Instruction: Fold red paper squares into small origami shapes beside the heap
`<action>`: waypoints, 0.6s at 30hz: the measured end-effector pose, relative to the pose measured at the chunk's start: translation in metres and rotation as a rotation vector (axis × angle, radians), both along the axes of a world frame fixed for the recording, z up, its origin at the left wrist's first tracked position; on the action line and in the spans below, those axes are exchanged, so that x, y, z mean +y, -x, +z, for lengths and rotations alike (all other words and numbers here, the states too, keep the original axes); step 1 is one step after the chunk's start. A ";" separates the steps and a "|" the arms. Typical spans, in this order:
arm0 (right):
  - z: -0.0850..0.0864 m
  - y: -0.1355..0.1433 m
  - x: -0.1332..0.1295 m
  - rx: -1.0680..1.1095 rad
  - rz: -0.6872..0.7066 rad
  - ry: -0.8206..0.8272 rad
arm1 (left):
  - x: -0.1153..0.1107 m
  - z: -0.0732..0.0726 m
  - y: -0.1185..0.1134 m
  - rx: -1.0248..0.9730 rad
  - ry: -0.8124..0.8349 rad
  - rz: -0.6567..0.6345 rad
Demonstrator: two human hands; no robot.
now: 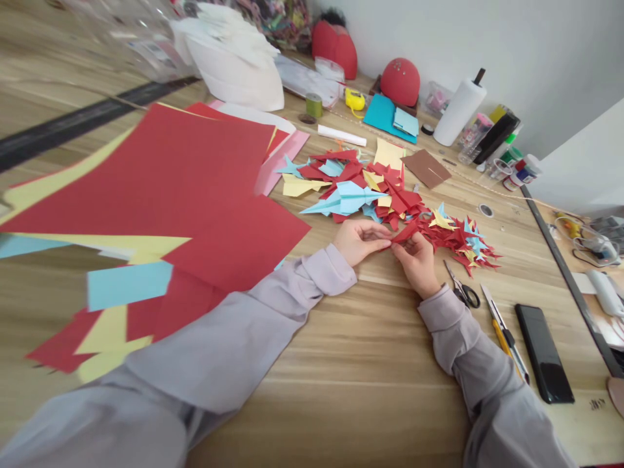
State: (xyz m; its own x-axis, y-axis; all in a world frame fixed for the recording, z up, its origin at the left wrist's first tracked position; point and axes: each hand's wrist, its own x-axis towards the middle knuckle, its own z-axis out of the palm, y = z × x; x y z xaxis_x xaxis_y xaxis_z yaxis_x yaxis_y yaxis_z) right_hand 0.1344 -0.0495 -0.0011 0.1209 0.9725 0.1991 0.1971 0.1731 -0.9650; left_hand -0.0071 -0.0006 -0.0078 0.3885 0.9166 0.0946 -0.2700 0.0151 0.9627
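Observation:
Between my two hands is a small folded piece of red paper (405, 232), pinched just in front of a paper pile. My left hand (361, 241) has its thumb and fingers closed on the paper's left end. On the other end, my right hand (418, 261) grips with thumb and forefinger. Right behind them lies a heap of folded red, blue and yellow paper shapes (351, 170), with a light blue paper plane (347, 197) on top. Smaller folded paper stars or cranes (461, 235) spread out to the right.
Large red paper sheets (205, 175) cover the left side. Scissors (462, 290), a utility knife (504, 335) and a black phone (545, 353) lie to the right. Farther back are a teal folder (387, 118), a yellow tape measure (355, 99) and a white roll (459, 112).

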 end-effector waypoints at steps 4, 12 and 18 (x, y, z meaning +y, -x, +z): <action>0.001 0.000 0.000 -0.014 -0.032 -0.031 | -0.001 -0.001 0.000 0.010 -0.043 -0.004; -0.004 -0.009 0.002 0.092 -0.036 -0.013 | -0.004 0.008 0.002 0.025 0.023 -0.002; 0.007 -0.012 0.002 0.332 -0.008 0.052 | -0.001 0.004 -0.001 -0.082 0.167 0.065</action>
State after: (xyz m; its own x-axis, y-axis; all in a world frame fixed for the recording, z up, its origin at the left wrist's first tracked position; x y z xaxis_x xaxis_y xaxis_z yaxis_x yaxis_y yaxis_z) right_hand 0.1467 -0.0477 0.0056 0.1790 0.9790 0.0974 -0.1286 0.1215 -0.9842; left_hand -0.0061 -0.0018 -0.0037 0.3249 0.9452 -0.0322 -0.3533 0.1529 0.9229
